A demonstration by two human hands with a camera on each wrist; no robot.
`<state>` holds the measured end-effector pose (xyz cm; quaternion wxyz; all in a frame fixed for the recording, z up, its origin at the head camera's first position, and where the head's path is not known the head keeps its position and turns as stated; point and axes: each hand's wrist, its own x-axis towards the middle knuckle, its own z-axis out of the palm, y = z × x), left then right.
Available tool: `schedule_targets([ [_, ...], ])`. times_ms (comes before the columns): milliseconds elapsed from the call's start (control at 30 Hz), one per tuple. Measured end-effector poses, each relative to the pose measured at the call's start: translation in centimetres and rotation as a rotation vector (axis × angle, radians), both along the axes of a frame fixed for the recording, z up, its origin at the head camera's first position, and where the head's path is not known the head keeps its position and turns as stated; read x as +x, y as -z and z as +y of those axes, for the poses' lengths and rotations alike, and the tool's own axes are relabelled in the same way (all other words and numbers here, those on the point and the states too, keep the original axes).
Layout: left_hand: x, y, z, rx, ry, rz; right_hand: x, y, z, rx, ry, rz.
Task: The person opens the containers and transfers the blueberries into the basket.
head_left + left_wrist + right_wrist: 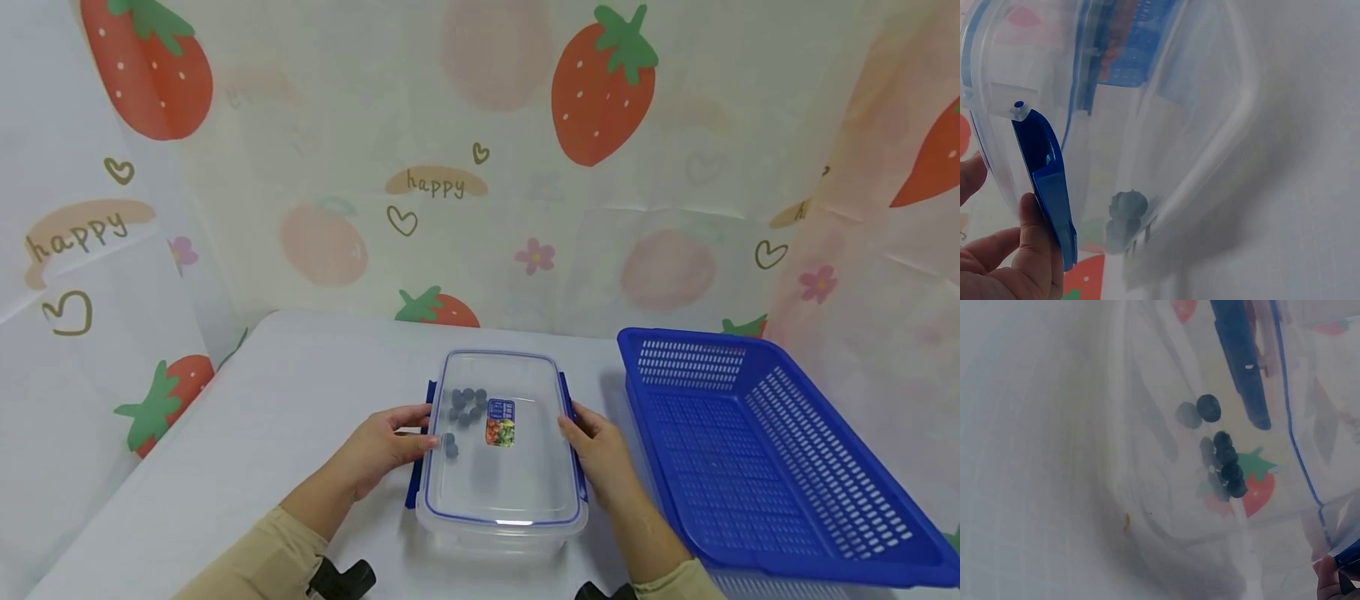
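A clear plastic food container (525, 487) with a blue-edged lid stands in the middle of the white table. Several blueberries (463, 419) lie inside, towards its left side; the right wrist view shows some blueberries (1230, 472) through the wall. My left hand (378, 454) grips the container's left side, thumb at the lid's edge. In the left wrist view its fingertips touch a blue side clip (1054, 194) that angles outward. On the right side, my right hand (606, 458) holds the container, thumb on the lid rim beside the other blue clip (565, 392).
A large blue plastic basket (750, 483) with slotted walls stands close by on the right. A strawberry-printed sheet (435, 125) hangs behind the white table (300, 383) and along its sides. A colourful label (500, 423) is on the lid.
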<state>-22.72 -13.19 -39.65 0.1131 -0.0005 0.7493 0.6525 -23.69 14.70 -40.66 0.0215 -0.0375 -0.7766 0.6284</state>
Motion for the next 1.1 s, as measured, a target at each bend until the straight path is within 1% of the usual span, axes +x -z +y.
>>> schedule_targets([
  [133, 0.07, -0.22, 0.21, -0.028, 0.006, 0.000, 0.08, -0.04, 0.16, -0.026, 0.010, -0.013],
  [300, 0.09, -0.48, 0.20, -0.056, 0.009, 0.006, 0.16, -0.03, 0.27, -0.062, 0.012, 0.008],
  [633, 0.05, -0.42, 0.00, -0.077, 0.020, 0.023, 0.00, 0.23, 0.63, -0.058, 0.013, 0.037],
  [833, -0.02, -0.44, 0.07, -0.076, 0.029, 0.021, 0.05, 0.56, 0.98, -0.050, 0.039, 0.018],
  [967, -0.15, -0.42, 0.06, -0.080, 0.028, 0.019, 0.03, 0.45, 0.85, -0.042, 0.033, 0.025],
  [1033, -0.21, -0.40, 0.05, -0.081, 0.029, 0.016, -0.09, 0.49, 0.83, -0.023, 0.035, 0.028],
  [1100, -0.24, -0.40, 0.04, -0.085, 0.030, 0.017, -0.20, 0.62, 0.89, 0.031, 0.035, 0.031],
])
